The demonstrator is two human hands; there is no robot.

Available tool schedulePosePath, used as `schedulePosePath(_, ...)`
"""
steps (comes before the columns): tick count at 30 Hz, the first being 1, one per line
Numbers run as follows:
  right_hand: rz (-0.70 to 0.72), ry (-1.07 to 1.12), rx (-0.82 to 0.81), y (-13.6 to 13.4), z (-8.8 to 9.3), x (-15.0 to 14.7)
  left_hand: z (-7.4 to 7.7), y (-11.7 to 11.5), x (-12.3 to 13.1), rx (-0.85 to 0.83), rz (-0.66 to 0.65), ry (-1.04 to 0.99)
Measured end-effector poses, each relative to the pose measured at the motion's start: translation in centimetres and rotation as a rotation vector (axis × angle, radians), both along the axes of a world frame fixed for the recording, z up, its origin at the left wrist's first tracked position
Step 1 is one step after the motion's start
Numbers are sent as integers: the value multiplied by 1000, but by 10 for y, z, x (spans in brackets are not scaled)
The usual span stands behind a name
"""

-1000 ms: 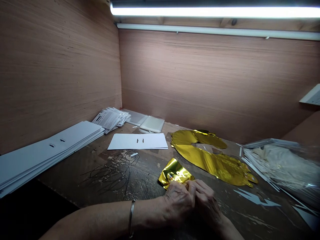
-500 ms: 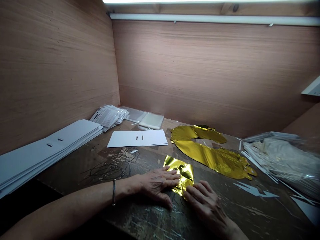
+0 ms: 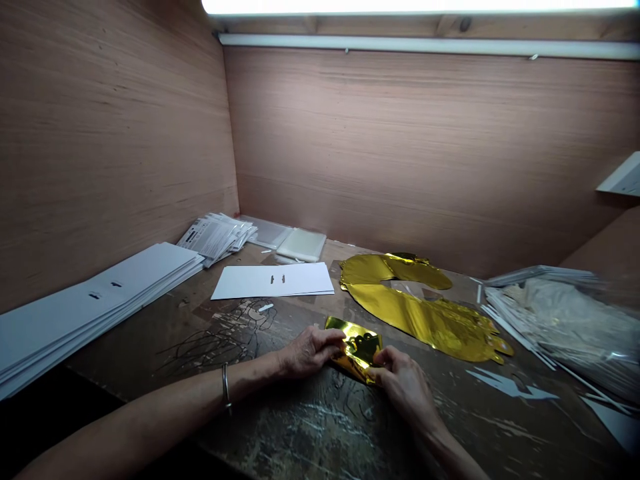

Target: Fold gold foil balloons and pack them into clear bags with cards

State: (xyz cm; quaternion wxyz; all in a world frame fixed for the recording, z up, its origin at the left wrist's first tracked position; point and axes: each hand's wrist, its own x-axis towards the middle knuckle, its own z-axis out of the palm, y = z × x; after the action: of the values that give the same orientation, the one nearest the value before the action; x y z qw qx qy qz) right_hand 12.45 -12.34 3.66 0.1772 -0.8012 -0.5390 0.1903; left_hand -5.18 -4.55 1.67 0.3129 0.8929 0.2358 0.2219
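1. I see a folded gold foil balloon (image 3: 356, 351), shiny and creased, made into a small packet.
2. At right, a clear plastic bag (image 3: 565, 327) holds something pale; I cannot tell what.
3. The packet is over the desk (image 3: 300, 433), between the left grip (image 3: 310, 352) and right grip (image 3: 403, 381); both are closed on its ends.
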Motion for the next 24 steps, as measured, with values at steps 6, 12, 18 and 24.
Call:
schedulePosePath(6,30,-17,-119,18,4,8,20,-15,-2,489,-152,94)
schedulePosePath(12,80,65,-195,32,-2,17,30,-44,14,1058,-241,299)
schedulePosePath(18,142,120,-196,37,6,18,16,-44,25,1073,-135,439)
schedulePosePath(24,271,9,157,17,14,27,25,-20,24,749,-199,558)
